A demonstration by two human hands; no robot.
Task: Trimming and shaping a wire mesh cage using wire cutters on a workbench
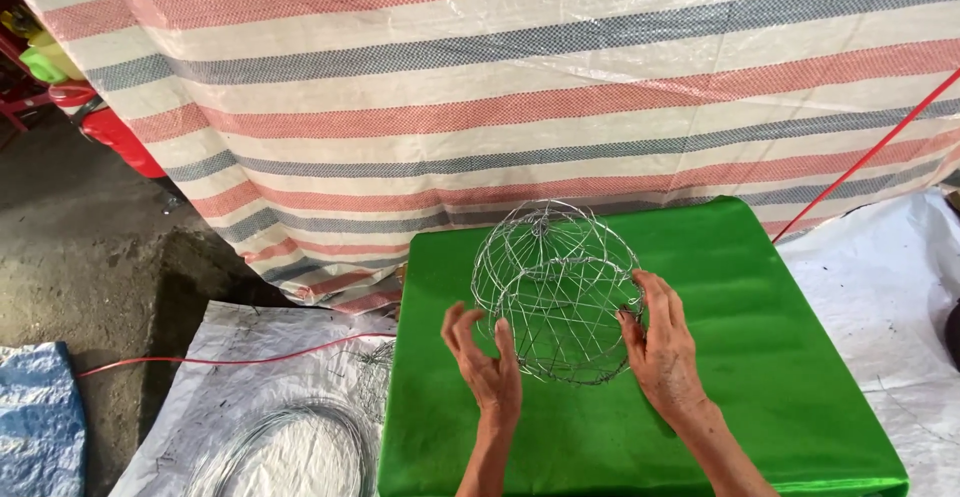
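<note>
Head view: a round wire basket frame [556, 292] stands on the green desk [740, 357] between both hands — right hand [660, 347] grasping its side, left hand [487, 362] released, fingers spread just beside it. Coiled wire [290, 447] lies lower left.

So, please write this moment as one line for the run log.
left hand: open, fingertips at wire basket | right hand: grips basket side | basket: on green table | wire coil: lower left on sheet
</note>
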